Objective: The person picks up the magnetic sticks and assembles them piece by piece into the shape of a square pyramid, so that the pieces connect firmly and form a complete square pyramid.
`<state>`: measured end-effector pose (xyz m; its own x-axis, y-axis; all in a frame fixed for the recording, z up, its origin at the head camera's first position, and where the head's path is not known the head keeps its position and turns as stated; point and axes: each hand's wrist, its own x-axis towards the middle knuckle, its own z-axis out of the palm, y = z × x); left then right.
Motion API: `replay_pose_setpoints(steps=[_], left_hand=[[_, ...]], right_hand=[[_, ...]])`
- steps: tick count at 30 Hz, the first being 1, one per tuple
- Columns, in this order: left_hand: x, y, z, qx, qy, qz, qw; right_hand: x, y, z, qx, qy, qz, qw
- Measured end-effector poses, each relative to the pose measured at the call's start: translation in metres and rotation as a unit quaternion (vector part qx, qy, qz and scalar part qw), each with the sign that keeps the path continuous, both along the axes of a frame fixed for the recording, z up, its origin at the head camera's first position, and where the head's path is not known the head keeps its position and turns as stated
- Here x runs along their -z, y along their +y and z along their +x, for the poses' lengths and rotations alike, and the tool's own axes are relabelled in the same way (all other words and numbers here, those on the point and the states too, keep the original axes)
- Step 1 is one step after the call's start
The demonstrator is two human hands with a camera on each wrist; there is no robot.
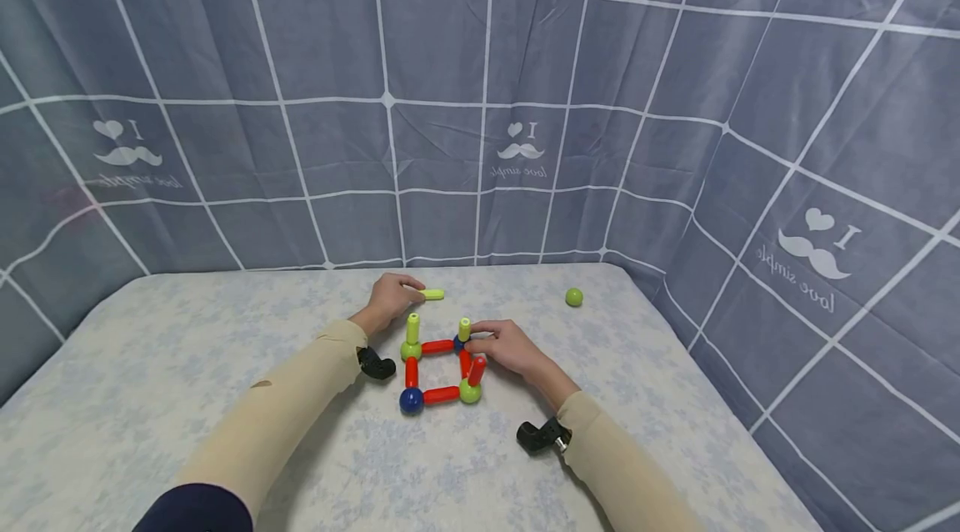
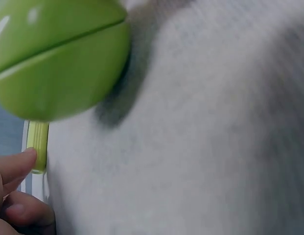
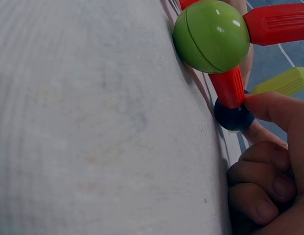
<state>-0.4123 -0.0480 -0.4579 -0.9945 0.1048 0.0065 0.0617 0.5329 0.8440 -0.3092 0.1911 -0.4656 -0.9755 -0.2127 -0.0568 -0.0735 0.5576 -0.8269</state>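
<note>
Four-sided on the table lies a frame of red rods (image 1: 441, 395) joined by green and blue balls. My right hand (image 1: 510, 346) pinches the far-right blue ball (image 3: 232, 116), from which a yellow-green rod (image 1: 465, 330) stands up. Behind the frame, my left hand (image 1: 392, 298) holds the end of a loose yellow-green rod (image 1: 434, 294) between thumb and fingers. Another yellow-green rod (image 1: 413, 327) rises from the far-left green ball (image 1: 410, 351). At the near right, a green ball (image 1: 470, 391) carries a raised red rod (image 1: 477, 370). A dark blue ball (image 1: 411, 401) forms the near-left corner.
A loose green ball (image 1: 573, 297) sits at the back right of the pale patterned table (image 1: 337, 465). Grey-blue curtains (image 1: 435, 140) with white lines hang behind and to the right. Black wrist devices (image 1: 377, 363) are on both forearms.
</note>
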Motion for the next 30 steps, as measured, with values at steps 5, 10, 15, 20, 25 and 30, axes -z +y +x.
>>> replay_pose_setpoints(steps=[5,10,15,20,25,30], left_hand=[[-0.004,-0.005,0.005,-0.004,0.000,-0.024,0.9997],[-0.007,-0.013,0.009,-0.008,-0.004,-0.041,0.9991],[-0.009,-0.021,0.013,0.003,-0.007,-0.047,0.9989],[-0.012,-0.028,0.021,0.013,-0.015,-0.051,0.9985],[-0.014,-0.034,0.026,0.017,-0.026,-0.063,0.9975],[-0.013,-0.044,0.030,0.025,-0.031,-0.075,0.9964]], right_hand=[[0.000,0.000,0.000,-0.002,0.005,0.003,1.0000],[0.000,0.000,0.000,-0.008,0.011,0.003,0.9999],[0.001,0.000,0.000,-0.004,0.007,-0.003,1.0000],[0.002,0.000,0.000,0.002,0.003,-0.002,1.0000],[0.002,0.001,0.001,-0.002,-0.001,-0.009,1.0000],[0.002,-0.001,0.002,-0.005,0.000,-0.012,0.9999]])
